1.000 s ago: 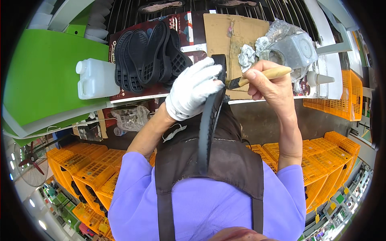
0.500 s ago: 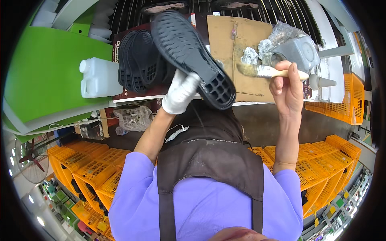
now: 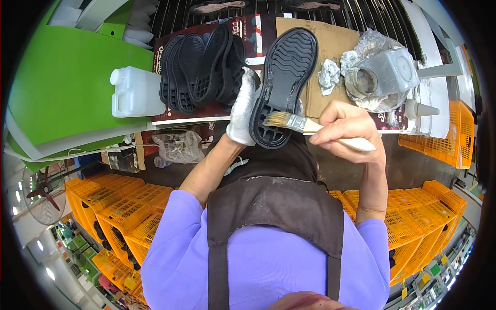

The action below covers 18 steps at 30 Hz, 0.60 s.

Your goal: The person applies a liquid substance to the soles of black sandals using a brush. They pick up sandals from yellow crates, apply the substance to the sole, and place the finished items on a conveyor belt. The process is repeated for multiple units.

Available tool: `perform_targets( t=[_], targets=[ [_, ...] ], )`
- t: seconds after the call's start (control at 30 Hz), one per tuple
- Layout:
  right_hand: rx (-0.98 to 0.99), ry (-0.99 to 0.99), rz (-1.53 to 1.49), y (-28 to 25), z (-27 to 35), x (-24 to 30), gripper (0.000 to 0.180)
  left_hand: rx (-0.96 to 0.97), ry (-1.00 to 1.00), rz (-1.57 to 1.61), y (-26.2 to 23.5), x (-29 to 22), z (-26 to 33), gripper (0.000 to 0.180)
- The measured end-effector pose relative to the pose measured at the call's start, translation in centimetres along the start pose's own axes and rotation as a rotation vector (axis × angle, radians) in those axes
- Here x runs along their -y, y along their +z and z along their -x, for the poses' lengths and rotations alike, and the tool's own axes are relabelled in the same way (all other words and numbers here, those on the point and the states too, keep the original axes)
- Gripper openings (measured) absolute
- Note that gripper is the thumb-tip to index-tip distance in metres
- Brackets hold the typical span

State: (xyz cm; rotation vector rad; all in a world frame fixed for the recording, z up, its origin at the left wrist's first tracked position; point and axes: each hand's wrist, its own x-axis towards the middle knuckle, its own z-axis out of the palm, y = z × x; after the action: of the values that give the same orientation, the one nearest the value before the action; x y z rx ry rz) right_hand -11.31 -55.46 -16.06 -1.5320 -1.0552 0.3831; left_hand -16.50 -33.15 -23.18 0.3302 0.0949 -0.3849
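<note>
My left hand (image 3: 242,111), in a white glove, grips a black shoe sole (image 3: 289,62) by the side of its heel end. The sole's inner face is turned up, with a wavy front part and a grid of hollows at the heel. Bare, my right hand (image 3: 351,132) is closed round the pale handle of a paintbrush (image 3: 297,123). The brush's bristles touch the heel grid. More black soles (image 3: 194,67) stand packed together to the left of my gloved hand. Beneath the held sole lies a stained cardboard sheet (image 3: 330,41).
A white plastic jug (image 3: 137,93) stands at the left by a green panel (image 3: 67,93). To the right, a clear container (image 3: 385,72) lies tipped beside crumpled plastic and a nozzle-topped bottle (image 3: 419,109). Metal rollers (image 3: 361,15) run behind. Orange crates (image 3: 124,206) are stacked on both sides.
The sole has shifted right and turned, its toe now leaning right. My right hand has brought the paintbrush left and down from near the clear container onto the heel grid.
</note>
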Motion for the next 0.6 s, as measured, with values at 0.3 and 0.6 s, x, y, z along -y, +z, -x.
perform_targets(
  t=[0.3, 0.6],
  targets=[
    [-0.205, -0.046, 0.282, -1.8, -0.7, -3.2, 0.021, -0.125, -0.158, 0.089, 0.8, 0.7, 0.8, 0.094],
    [-0.434, -0.026, 0.602, 0.4, -0.4, -2.9, 0.021, -0.073, -0.160, 0.130, -1.4, 1.5, 0.9, 0.074]
  ],
)
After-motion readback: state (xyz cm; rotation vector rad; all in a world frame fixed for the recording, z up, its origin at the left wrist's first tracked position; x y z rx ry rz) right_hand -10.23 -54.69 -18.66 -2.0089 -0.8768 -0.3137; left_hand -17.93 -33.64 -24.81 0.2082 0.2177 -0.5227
